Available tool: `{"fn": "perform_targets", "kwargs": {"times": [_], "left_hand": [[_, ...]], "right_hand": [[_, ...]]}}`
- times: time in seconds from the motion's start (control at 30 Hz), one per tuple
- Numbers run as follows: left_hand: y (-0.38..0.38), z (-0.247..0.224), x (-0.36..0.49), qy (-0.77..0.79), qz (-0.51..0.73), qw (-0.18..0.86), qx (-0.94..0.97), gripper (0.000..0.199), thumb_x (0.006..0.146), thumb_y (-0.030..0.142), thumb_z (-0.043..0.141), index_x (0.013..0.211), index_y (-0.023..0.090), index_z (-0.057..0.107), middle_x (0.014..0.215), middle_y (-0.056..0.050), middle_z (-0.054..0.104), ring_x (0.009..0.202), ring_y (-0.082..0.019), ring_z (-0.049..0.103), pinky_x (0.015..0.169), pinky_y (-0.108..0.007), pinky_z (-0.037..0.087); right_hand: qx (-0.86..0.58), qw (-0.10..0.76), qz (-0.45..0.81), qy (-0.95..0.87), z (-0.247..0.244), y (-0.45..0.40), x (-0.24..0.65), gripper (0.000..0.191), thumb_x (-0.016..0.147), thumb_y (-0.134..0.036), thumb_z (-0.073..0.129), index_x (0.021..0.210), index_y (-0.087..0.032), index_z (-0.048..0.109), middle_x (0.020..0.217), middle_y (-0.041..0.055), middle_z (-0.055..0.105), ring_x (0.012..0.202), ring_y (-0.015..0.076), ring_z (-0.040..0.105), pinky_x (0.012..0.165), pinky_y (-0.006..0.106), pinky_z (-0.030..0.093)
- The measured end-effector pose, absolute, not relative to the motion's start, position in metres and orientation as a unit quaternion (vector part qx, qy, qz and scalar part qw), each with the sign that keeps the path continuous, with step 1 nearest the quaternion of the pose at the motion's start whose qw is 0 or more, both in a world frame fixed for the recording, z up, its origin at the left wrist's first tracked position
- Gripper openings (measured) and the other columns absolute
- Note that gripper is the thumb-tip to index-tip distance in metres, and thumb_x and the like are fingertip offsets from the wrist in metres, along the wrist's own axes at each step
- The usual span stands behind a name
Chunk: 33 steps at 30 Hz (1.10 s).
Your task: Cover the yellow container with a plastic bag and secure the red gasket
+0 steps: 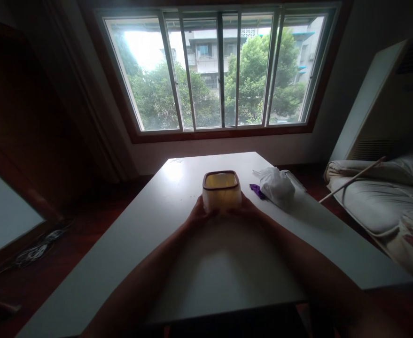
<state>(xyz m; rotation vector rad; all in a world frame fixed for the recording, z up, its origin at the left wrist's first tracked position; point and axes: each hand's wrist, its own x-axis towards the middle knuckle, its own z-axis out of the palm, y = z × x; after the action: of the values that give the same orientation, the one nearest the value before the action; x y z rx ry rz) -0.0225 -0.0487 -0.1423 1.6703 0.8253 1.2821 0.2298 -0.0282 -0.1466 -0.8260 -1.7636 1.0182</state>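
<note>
Both my arms reach forward over a white table [150, 225] to a pale yellowish square container [222, 199] with rounded corners and a dark brown rim. Its top faces up and shows a yellow inside wall; its contents cannot be made out. My left hand [199, 213] grips its left side, and my right hand [246, 209] its right side. The fingers are dim and partly hidden against the container. To the right of my right hand lies a crumpled white plastic bag [277, 184], with a purple piece [257, 191] of something beside it.
A wide sliding window [206, 75] is behind the table. On the right are a padded grey seat [371, 202] with a thin stick [354, 178] leaning over it, and a tall pale unit [371, 94]. Coiled cables [39, 246] lie on the floor at left.
</note>
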Motion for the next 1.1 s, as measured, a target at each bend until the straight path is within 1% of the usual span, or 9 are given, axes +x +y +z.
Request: {"fn": "perform_targets", "kwargs": {"times": [0.2, 0.3, 0.5, 0.67, 0.77, 0.83, 0.97, 1.03, 1.1], "left_hand": [[-0.044, -0.151, -0.029, 0.391, 0.477, 0.402, 0.677, 0.093, 0.06, 0.047, 0.091, 0.138, 0.019, 0.049, 0.121, -0.014, 0.061, 0.113, -0.034, 0.061, 0.089, -0.047, 0.057], [-0.042, -0.154, -0.032, 0.399, 0.466, 0.386, 0.689, 0.096, 0.059, 0.046, 0.092, 0.139, 0.018, 0.048, 0.123, -0.015, 0.059, 0.114, -0.034, 0.059, 0.09, -0.048, 0.056], [-0.043, -0.157, -0.031, 0.295, 0.453, 0.446, 0.713, 0.109, 0.062, 0.043, 0.092, 0.15, 0.025, 0.029, 0.14, -0.018, 0.05, 0.126, -0.038, 0.054, 0.098, -0.052, 0.052], [-0.047, -0.152, -0.023, 0.254, 0.459, 0.444, 0.727, 0.132, 0.061, 0.043, 0.092, 0.16, 0.031, 0.004, 0.149, -0.017, 0.044, 0.136, -0.043, 0.044, 0.104, -0.054, 0.047], [-0.048, -0.148, -0.019, 0.263, 0.479, 0.417, 0.727, 0.137, 0.061, 0.046, 0.091, 0.161, 0.031, -0.001, 0.149, -0.018, 0.043, 0.135, -0.044, 0.044, 0.103, -0.056, 0.048], [-0.048, -0.146, -0.017, 0.265, 0.499, 0.396, 0.724, 0.136, 0.062, 0.047, 0.091, 0.161, 0.029, -0.001, 0.147, -0.019, 0.044, 0.133, -0.044, 0.045, 0.102, -0.056, 0.048], [-0.051, -0.14, -0.012, 0.269, 0.536, 0.367, 0.711, 0.131, 0.065, 0.048, 0.09, 0.16, 0.027, 0.004, 0.147, -0.02, 0.044, 0.131, -0.042, 0.047, 0.1, -0.053, 0.049], [-0.052, -0.138, -0.01, 0.271, 0.552, 0.358, 0.703, 0.13, 0.065, 0.046, 0.09, 0.16, 0.029, 0.004, 0.148, -0.019, 0.042, 0.133, -0.041, 0.046, 0.102, -0.052, 0.049], [-0.051, -0.137, -0.01, 0.278, 0.568, 0.349, 0.691, 0.13, 0.065, 0.046, 0.09, 0.16, 0.031, 0.002, 0.151, -0.018, 0.039, 0.135, -0.04, 0.043, 0.104, -0.052, 0.048]], "right_hand": [[-0.296, 0.432, 0.449, -0.724, -0.139, -0.024, 0.236, 0.093, 0.054, -0.045, 0.09, 0.138, -0.021, 0.056, 0.128, 0.0128, 0.066, 0.117, 0.0382, 0.062, 0.092, 0.05, 0.056], [-0.3, 0.416, 0.467, -0.721, -0.133, -0.027, 0.239, 0.088, 0.053, -0.044, 0.09, 0.131, -0.02, 0.061, 0.121, 0.0121, 0.069, 0.114, 0.0365, 0.064, 0.091, 0.049, 0.057], [-0.333, 0.388, 0.457, -0.727, -0.128, -0.03, 0.241, 0.075, 0.052, -0.038, 0.091, 0.12, -0.018, 0.068, 0.114, 0.0112, 0.072, 0.114, 0.0373, 0.065, 0.093, 0.049, 0.058], [-0.325, 0.379, 0.47, -0.728, -0.132, -0.03, 0.239, 0.069, 0.052, -0.037, 0.09, 0.115, -0.018, 0.071, 0.106, 0.0098, 0.074, 0.105, 0.0368, 0.069, 0.082, 0.046, 0.062], [-0.329, 0.393, 0.485, -0.709, -0.133, -0.032, 0.233, 0.066, 0.052, -0.037, 0.089, 0.112, -0.016, 0.072, 0.098, 0.0083, 0.075, 0.093, 0.0342, 0.072, 0.076, 0.045, 0.062], [-0.336, 0.404, 0.498, -0.69, -0.132, -0.035, 0.228, 0.066, 0.051, -0.037, 0.09, 0.11, -0.014, 0.071, 0.095, 0.0083, 0.074, 0.091, 0.0337, 0.072, 0.076, 0.045, 0.062], [-0.329, 0.423, 0.512, -0.671, -0.129, -0.038, 0.22, 0.074, 0.056, -0.043, 0.09, 0.119, -0.014, 0.065, 0.107, 0.0121, 0.072, 0.099, 0.0348, 0.069, 0.08, 0.045, 0.06], [-0.322, 0.443, 0.482, -0.684, -0.128, -0.037, 0.217, 0.082, 0.059, -0.048, 0.089, 0.129, -0.016, 0.06, 0.12, 0.015, 0.068, 0.107, 0.0355, 0.066, 0.084, 0.047, 0.059], [-0.332, 0.472, 0.421, -0.7, -0.13, -0.032, 0.215, 0.093, 0.06, -0.051, 0.089, 0.139, -0.017, 0.052, 0.132, 0.0174, 0.061, 0.118, 0.0363, 0.061, 0.094, 0.05, 0.056]]}}
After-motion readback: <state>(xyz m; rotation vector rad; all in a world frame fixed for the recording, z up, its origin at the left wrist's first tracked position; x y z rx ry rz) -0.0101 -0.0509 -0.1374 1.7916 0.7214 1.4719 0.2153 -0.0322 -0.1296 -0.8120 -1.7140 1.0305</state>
